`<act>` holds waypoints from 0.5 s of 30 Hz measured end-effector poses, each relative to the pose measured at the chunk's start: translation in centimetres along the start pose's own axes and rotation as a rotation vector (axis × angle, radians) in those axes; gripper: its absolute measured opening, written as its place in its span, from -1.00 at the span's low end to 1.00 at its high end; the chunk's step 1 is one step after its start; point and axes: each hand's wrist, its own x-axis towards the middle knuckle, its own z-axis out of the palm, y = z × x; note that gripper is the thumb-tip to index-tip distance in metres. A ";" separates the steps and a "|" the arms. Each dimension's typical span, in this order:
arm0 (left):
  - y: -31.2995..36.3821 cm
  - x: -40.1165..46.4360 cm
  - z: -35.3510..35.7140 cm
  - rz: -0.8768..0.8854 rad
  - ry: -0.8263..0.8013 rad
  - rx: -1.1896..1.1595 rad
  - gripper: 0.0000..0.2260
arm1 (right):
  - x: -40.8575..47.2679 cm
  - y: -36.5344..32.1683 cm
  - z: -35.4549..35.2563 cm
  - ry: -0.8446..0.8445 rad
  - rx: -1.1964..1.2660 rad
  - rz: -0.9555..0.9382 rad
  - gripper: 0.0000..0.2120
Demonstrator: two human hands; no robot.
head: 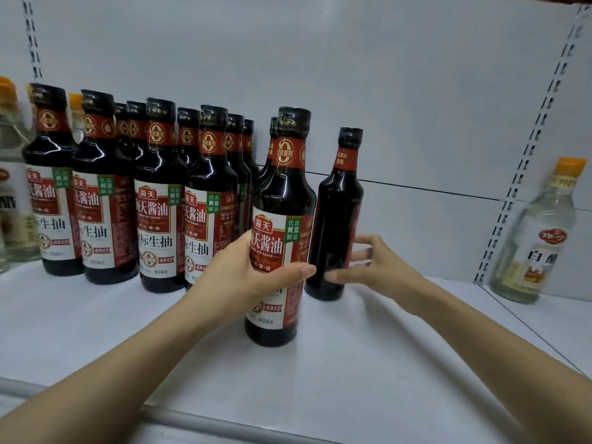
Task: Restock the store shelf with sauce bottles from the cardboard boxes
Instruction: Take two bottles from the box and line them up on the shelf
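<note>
The left hand (pixel 253 277) curls round the label of a dark soy sauce bottle (pixel 282 238), which stands upright on the white shelf (pixel 368 363) with its red-and-white label facing forward, black cap on top. The right hand (pixel 374 267) has its fingers spread loose, fingertips at the side of a second dark bottle (pixel 336 219) just beside, label turned away. Further left stands a row of matching bottles (pixel 153 193); well apart on the right, a clear vinegar bottle (pixel 538 238).

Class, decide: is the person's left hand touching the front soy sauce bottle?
Touching. The head view shows the left hand wrapped around the front soy sauce bottle's label.
</note>
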 end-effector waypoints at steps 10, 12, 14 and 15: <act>0.2 -0.2 0.1 0.013 -0.010 0.004 -0.42 | -1.0 0.5 1.0 -0.249 0.033 -0.099 -0.47; 0.1 -0.1 -0.2 -0.028 -0.023 0.029 -0.26 | -0.8 0.9 1.5 -0.180 0.013 -0.110 -0.45; 0.0 -0.3 -0.5 -0.057 -0.073 0.114 -0.26 | -0.5 1.0 2.2 -0.066 -0.100 -0.138 -0.39; 0.0 -0.6 -0.6 -0.071 -0.104 0.171 -0.26 | -0.4 1.1 2.4 -0.003 -0.146 -0.137 -0.41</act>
